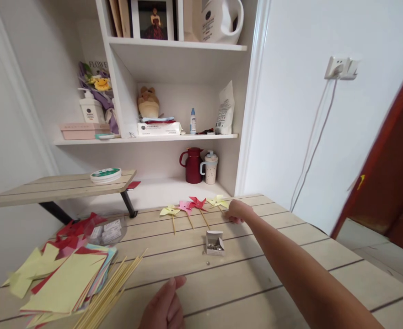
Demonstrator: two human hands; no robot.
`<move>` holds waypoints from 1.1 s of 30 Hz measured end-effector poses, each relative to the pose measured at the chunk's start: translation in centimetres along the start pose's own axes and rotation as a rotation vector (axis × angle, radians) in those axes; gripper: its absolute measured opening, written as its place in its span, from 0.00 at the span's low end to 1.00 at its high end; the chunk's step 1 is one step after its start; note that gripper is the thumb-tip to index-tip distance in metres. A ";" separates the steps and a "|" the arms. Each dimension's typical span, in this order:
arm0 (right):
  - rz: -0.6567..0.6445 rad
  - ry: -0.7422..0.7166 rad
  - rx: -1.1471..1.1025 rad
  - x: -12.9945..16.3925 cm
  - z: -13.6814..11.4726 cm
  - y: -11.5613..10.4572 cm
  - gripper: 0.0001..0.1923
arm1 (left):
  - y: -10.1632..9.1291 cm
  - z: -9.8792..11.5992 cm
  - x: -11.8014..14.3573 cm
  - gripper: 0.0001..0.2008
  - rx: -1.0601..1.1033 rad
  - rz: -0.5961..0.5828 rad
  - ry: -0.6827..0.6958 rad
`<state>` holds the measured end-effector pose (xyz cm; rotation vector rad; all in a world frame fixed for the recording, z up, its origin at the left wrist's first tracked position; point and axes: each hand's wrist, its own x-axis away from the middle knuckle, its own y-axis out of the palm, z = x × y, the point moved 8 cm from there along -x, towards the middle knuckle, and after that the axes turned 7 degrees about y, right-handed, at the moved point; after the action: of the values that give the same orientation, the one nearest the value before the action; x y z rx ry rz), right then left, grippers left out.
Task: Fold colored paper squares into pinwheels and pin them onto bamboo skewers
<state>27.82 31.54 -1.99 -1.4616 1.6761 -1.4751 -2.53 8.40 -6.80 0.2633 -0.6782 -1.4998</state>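
Head view: right hand (238, 211) touches yellow pinwheel (217, 201).

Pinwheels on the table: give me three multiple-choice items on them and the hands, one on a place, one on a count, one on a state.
1. Where is the right hand?
A. at the rightmost yellow pinwheel
B. on the paper stack
C. on the shelf

2. How many pinwheels lie in the row?
A. two
B. four
C. six

3. How does the small pin box stand?
A. closed
B. open, with pins inside
C. tipped over, empty

Answers:
1 A, the arm stretches out to the far end of the row.
2 B, yellow, pink, red, yellow.
3 B, the flap stands up and metal pins show inside.
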 end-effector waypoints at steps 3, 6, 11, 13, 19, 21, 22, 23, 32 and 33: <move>0.041 0.007 -0.085 -0.3 1.0 -0.3 0.21 | -0.4 -0.7 -0.5 0.30 0.001 -0.058 -0.078; 0.094 -0.008 -0.146 -0.3 1.3 -0.2 0.21 | -1.0 -1.2 -1.0 0.30 0.012 -0.069 -0.108; 0.152 -0.060 -0.157 0.3 0.6 0.6 0.12 | -1.3 -1.4 -1.3 0.30 0.025 -0.063 -0.109; 0.145 -0.076 -0.146 0.5 0.2 1.1 0.11 | -1.4 -1.4 -1.3 0.29 0.026 -0.064 -0.107; 0.138 -0.087 -0.119 0.7 -0.5 1.9 0.16 | -1.5 -1.4 -1.2 0.29 0.036 -0.068 -0.112; 0.153 -0.081 -0.126 0.8 -0.6 1.8 0.15 | -1.2 -1.3 -1.0 0.29 0.035 -0.071 -0.108; 0.166 -0.075 -0.132 0.8 -0.5 1.8 0.14 | -1.1 -1.2 -1.0 0.29 0.034 -0.071 -0.103; 0.180 -0.070 -0.140 0.9 -0.5 1.7 0.12 | -1.0 -1.2 -0.9 0.29 0.032 -0.073 -0.100; 0.251 -0.068 -0.181 1.1 -1.1 1.6 0.09 | -0.9 -1.1 -0.7 0.31 0.011 -0.065 -0.096; 0.252 -0.066 -0.184 1.2 -1.1 1.6 0.09 | -0.7 -1.1 -0.6 0.32 0.009 -0.055 -0.095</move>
<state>25.82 30.71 -2.79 -1.3159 1.9163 -1.1530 -2.50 8.65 -8.19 0.2203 -0.7589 -1.5692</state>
